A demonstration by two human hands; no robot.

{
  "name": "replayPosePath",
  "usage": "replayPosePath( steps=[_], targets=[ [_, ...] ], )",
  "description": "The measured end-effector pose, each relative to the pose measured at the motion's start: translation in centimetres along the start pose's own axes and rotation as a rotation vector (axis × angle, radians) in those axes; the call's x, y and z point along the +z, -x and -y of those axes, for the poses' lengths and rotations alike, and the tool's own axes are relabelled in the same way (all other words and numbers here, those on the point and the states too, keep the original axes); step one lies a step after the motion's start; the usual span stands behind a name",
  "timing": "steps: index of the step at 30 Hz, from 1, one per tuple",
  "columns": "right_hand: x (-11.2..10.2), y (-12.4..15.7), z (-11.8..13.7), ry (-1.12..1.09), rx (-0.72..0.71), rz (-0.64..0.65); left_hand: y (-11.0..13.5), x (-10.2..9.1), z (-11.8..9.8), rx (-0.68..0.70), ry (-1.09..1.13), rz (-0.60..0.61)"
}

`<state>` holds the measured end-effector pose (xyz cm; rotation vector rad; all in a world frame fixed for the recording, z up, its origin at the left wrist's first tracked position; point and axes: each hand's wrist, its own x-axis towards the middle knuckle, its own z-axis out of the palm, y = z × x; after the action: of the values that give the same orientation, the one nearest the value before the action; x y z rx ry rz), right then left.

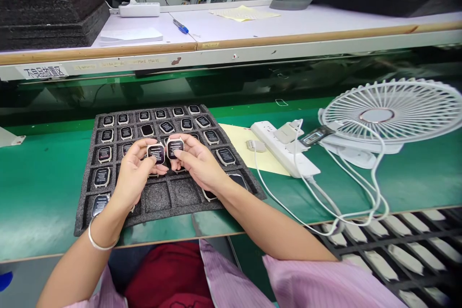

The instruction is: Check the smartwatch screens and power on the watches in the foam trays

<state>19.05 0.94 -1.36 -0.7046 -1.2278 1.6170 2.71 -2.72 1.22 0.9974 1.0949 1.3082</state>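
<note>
Between its thumb and fingers, my left hand (136, 166) grips a smartwatch case (156, 153) without a strap, its lit screen showing lines of white text. A matching smartwatch case (175, 148) is pinched in my right hand (198, 162), with the thumb on its screen. The two are side by side, nearly touching, above a dark grey foam tray (155, 196). Rows of similar watches, such as one at the left edge (102, 177), lie in its compartments. Some front compartments hold no watch. My hands and forearms hide part of the tray.
Right of the tray are a white power strip (283, 147) with chargers and looping cables, yellow paper (238, 142) and a white fan (390, 110). A shelf edge (231, 50) runs across the back. Another tray with pale pieces (406, 257) sits at lower right.
</note>
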Motion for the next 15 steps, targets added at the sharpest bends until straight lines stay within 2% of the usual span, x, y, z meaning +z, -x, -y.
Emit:
replayPosePath(
  steps=[15],
  targets=[
    [0.28, 0.16, 0.31, 0.001, -0.017, 0.002, 0.01, -0.08, 0.04, 0.029, -0.021, 0.018]
  ],
)
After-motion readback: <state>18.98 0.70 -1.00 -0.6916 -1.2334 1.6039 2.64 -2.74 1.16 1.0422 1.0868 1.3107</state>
